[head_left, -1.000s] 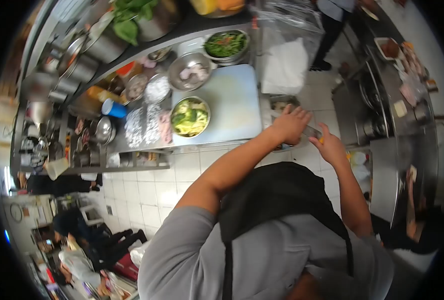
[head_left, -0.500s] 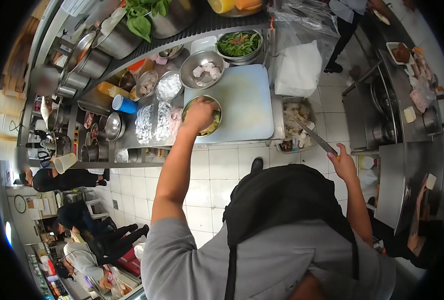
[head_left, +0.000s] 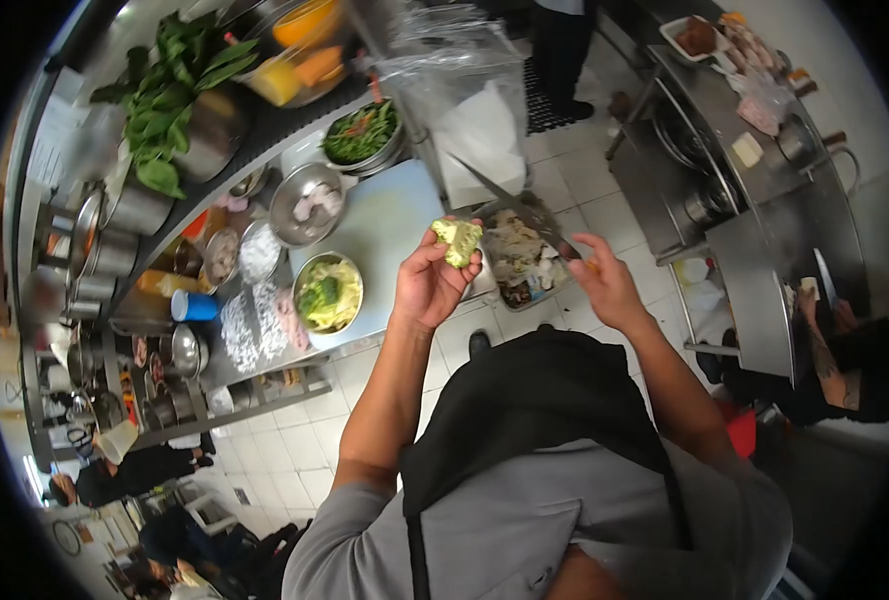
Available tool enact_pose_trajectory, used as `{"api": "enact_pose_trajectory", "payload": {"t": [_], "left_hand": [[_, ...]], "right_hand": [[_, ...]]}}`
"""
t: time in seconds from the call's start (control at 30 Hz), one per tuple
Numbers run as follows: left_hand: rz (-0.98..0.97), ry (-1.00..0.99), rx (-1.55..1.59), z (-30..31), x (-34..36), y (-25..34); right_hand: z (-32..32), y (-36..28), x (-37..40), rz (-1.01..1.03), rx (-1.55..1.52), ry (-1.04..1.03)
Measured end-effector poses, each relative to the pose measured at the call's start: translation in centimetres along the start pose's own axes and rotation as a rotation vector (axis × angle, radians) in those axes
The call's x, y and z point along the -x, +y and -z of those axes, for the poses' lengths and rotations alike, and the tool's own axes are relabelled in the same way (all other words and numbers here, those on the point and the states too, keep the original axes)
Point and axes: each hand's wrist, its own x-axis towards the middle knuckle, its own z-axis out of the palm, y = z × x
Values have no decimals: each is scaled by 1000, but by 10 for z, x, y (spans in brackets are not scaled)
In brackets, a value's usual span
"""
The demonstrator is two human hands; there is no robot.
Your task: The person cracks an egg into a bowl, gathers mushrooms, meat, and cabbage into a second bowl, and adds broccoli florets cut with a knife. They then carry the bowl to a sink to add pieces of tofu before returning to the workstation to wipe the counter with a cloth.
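Broccoli floret point(head_left: 458, 240) is held up in the left hand point(head_left: 432, 285), pinched btwn thumb and fingertips. It is raised above the near edge of a pale cutting board point(head_left: 389, 220), just beside a steel tray point(head_left: 509, 303) of veg trimmings. A knife point(head_left: 514, 205) is gripped in the right hand point(head_left: 604, 288), fingers closed round what looks like a yellow handle, though that part is mostly hidden. The blade is angled up and away over the tray, w/ its tip near a white plastic bag point(head_left: 479, 135). Blade and floret are seen close together but not touching.

To the left of the raised hand, a steel bowl point(head_left: 327, 292) of broccoli and pale shredded veg is set on the board's near corner. Further back, a bowl of pale meat pieces point(head_left: 306, 203) and a bowl of green beans point(head_left: 362, 132) are lined up along the board's far side. Foil-covered portions point(head_left: 249, 325) and a blue cup point(head_left: 194, 306) are laid out on the counter to the left. Leafy greens point(head_left: 169, 95) are piled on the shelf above. Another person's forearm point(head_left: 826, 355) is seen at far right by the stove, well apart from both hands.
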Motion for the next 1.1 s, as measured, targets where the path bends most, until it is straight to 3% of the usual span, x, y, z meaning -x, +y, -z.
{"api": "enact_pose_trajectory", "payload": {"t": [0.17,0.2,0.37,0.63,0.73,0.8,0.93,1.1], "left_hand": [[-19,50,-290,-56,-17,-35],[-3,2,-346,-51,-20,-39],[-83,123,-402,-71,-20,-52],[-195,98,-658,-59,-20,-55],[-192,72,-723,-52,-19,-55],[-194,38,-703,-47,-18,-55],[-173,-44,-490,-57,-8,-53],[-2,-52,-139,-41,-12,-44]], "right_hand": [[5,-52,-6,262,-1,30],[5,-55,-7,314,9,27],[1,-49,-8,497,111,93],[11,-49,-5,385,164,-21],[3,-39,-11,571,160,135],[5,-26,-16,512,183,140],[26,-2,-23,186,78,115],[23,-4,-19,104,-1,71]]}}
